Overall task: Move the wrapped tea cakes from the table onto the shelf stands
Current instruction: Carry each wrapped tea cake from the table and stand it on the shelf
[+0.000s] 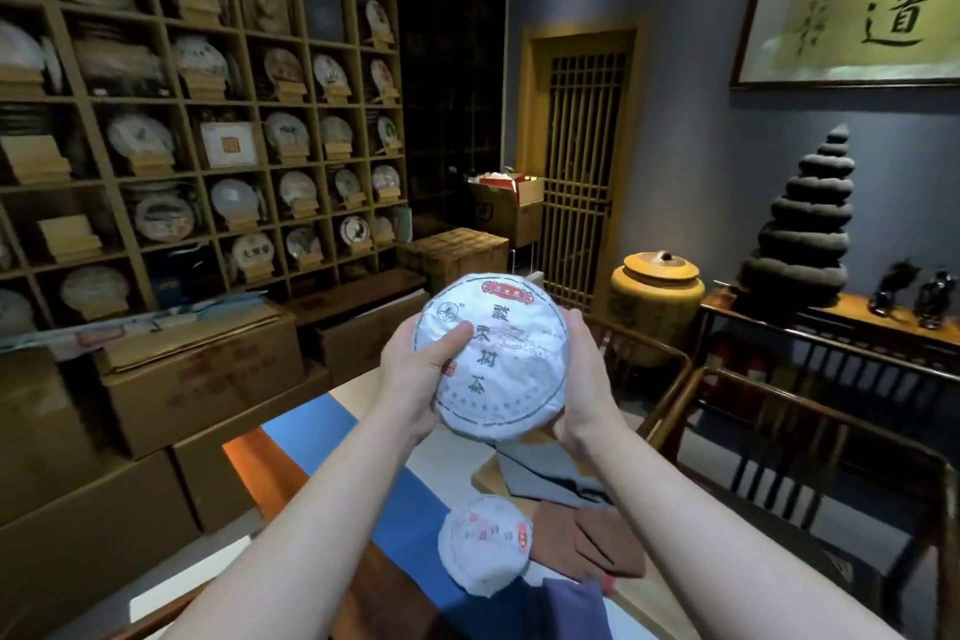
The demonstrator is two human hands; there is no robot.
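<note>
A round tea cake (506,369) in white paper with a red label and dark characters is raised above the table, face toward me. My left hand (415,374) grips its left edge, thumb across the front. My right hand (582,390) holds the right edge, fingers curled behind it. A second wrapped tea cake (485,543) lies flat on the table (311,431) below my arms. The wooden shelf unit (192,99) fills the left wall, with many wrapped cakes upright on small wooden stands. Bare stands (67,237) sit in the left-hand cells.
Cardboard boxes (197,379) are stacked between the table and the shelf. Folded grey and brown cloths (587,525) lie on the table at right. Wooden chairs (779,431), a yellow jar (657,301) and a side table with a dark stacked sculpture (805,234) stand at right.
</note>
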